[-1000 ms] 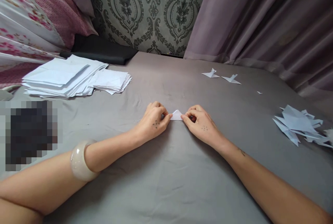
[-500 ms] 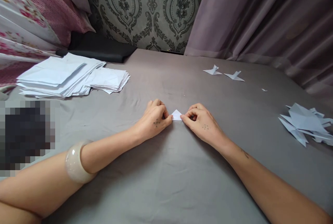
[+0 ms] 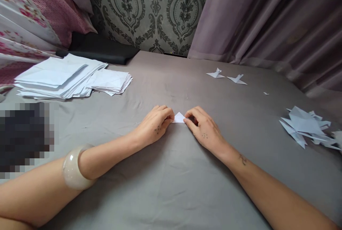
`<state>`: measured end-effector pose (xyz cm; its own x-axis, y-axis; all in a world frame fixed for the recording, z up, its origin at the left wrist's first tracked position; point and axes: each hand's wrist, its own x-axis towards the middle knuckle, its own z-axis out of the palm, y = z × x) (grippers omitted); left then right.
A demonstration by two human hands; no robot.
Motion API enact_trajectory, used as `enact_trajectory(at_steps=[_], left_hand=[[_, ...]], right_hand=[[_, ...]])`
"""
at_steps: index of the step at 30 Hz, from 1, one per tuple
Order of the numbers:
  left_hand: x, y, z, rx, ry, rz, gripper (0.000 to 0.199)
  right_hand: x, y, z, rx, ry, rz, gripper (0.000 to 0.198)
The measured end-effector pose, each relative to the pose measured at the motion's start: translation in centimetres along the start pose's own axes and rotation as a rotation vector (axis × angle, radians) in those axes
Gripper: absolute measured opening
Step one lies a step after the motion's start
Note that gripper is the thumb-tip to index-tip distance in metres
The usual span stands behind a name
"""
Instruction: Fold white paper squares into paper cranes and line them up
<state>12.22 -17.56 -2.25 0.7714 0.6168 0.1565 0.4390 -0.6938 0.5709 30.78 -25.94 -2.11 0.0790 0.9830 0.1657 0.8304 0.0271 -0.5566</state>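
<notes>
A small piece of white paper [image 3: 179, 118], folded to a triangle with its point away from me, lies on the grey cloth between my hands. My left hand [image 3: 158, 123] has its fingers curled together at the paper's left corner. At the right corner, the thumb and forefinger of my right hand [image 3: 203, 128] pinch the edge. Both hands rest low over the cloth, and my fingertips hide the two side corners of the triangle.
Stacks of white paper [image 3: 50, 75] and smaller sheets [image 3: 110, 81] lie at the left, before a black folded cloth [image 3: 104, 50]. Two folded paper birds [image 3: 216, 73] sit at the back right. A pile of folded paper pieces [image 3: 307, 123] and a paper scrap [image 3: 266, 93] are at the right.
My left fingers have curled in further at the left corner, the thumb no longer stretched along it. My right hand stays at its corner. The view has shifted slightly.
</notes>
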Motion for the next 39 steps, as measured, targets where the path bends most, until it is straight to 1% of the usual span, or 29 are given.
enact_trajectory(at_steps=[2,4,7,9,11,14,20,22,23,25,26,28,30,31,33,35,37,39], left_hand=[[-0.2,0.2,-0.1,0.07,-0.003,0.023,0.02],[-0.6,0.8,-0.3,0.195,-0.046,0.044,0.022],[-1.2,2.4,-0.8,0.447,-0.213,0.049,0.032],[-1.6,3.4,-1.1,0.534,-0.307,0.035,0.039],[-1.9,4.1,-1.4,0.572,-0.359,0.003,0.044],[-2.1,4.6,-1.7,0.578,-0.394,-0.032,0.045],[-2.2,4.8,-2.4,0.573,-0.433,-0.019,0.041],[-2.0,4.5,-2.5,0.556,-0.413,-0.001,0.037],[-1.9,4.1,-2.4,0.532,-0.383,0.008,0.034],[-1.6,3.2,-2.0,0.449,-0.271,0.025,0.029],[-1.5,2.7,-1.8,0.402,-0.184,0.006,0.028],[-1.2,1.8,-1.1,0.297,-0.038,-0.041,0.023],[-0.9,1.2,-0.5,0.212,0.061,-0.08,0.017],[-0.8,1.1,-0.2,0.191,0.089,-0.086,0.017],[-0.6,0.8,0.1,0.169,0.105,-0.083,0.019],[-0.5,0.8,0.1,0.154,0.086,-0.067,0.015],[-0.4,0.8,0.0,0.123,0.067,-0.042,0.012],[-0.5,0.9,-0.1,0.084,0.074,-0.012,0.012]], right_hand=[[-0.3,-0.4,0.1,-0.059,-0.009,-0.076,0.015],[-0.7,-0.7,0.1,-0.146,-0.027,-0.147,0.022],[-1.2,-1.3,-0.3,-0.307,-0.059,-0.216,0.024],[-1.5,-1.7,-0.6,-0.415,-0.091,-0.24,0.025],[-1.8,-2.2,-0.9,-0.505,-0.124,-0.243,0.026],[-2.2,-2.6,-1.3,-0.575,-0.152,-0.244,0.027],[-2.9,-2.7,-1.6,-0.558,-0.184,-0.21,0.026],[-2.8,-2.7,-1.6,-0.554,-0.187,-0.207,0.027],[-2.8,-2.6,-1.5,-0.548,-0.183,-0.209,0.028],[-2.6,-2.2,-1.2,-0.506,-0.151,-0.212,0.03],[-2.5,-1.9,-1.1,-0.464,-0.117,-0.209,0.031],[-2.3,-1.2,-0.6,-0.33,-0.034,-0.179,0.031],[-2.0,-0.5,-0.3,-0.159,0.05,-0.139,0.032],[-1.8,-0.2,-0.1,-0.082,0.088,-0.118,0.032],[-1.5,0.2,0.1,0.035,0.163,-0.074,0.031],[-1.2,0.4,0.2,0.117,0.219,-0.011,0.027],[-1.0,0.5,0.1,0.186,0.241,0.074,0.022],[-0.8,0.4,-0.1,0.268,0.246,0.168,0.017]])
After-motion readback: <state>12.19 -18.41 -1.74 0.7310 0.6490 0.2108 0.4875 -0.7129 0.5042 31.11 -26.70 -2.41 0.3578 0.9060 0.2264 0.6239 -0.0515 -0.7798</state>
